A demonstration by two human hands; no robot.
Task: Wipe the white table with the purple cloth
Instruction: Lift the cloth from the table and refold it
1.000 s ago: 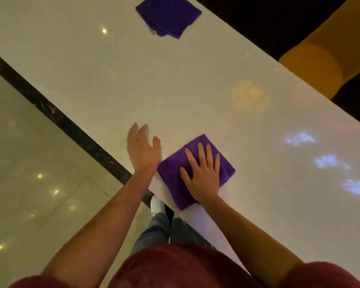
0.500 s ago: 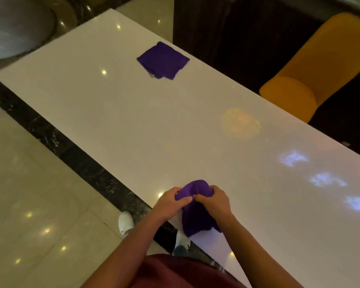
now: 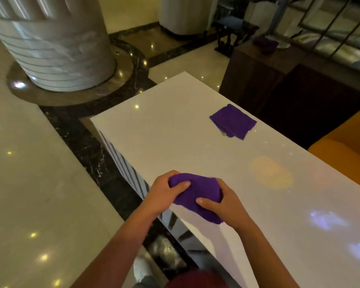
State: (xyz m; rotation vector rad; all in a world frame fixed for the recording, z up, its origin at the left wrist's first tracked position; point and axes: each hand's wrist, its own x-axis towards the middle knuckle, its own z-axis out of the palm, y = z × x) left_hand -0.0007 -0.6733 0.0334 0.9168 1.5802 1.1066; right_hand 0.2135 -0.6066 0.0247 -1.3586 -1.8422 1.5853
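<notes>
purple cloth is bunched and gripped at the near left edge of the white table, its lower end draped toward the table's rim. left hand is closed on its upper left end, thumb over the top; right hand is closed on its right side, thumb pressed into the fabric. both hands touch the cloth, so neither is nearer. long axis of the bundle runs from upper left to lower right, roughly across the table's width. unwiped surface lies ahead and to the right of the hands. second purple cloth lies folded flat, well apart, near the far edge. judgement: cloth needs flattening onto the top before a stroke away from the body. no containers in view.
</notes>
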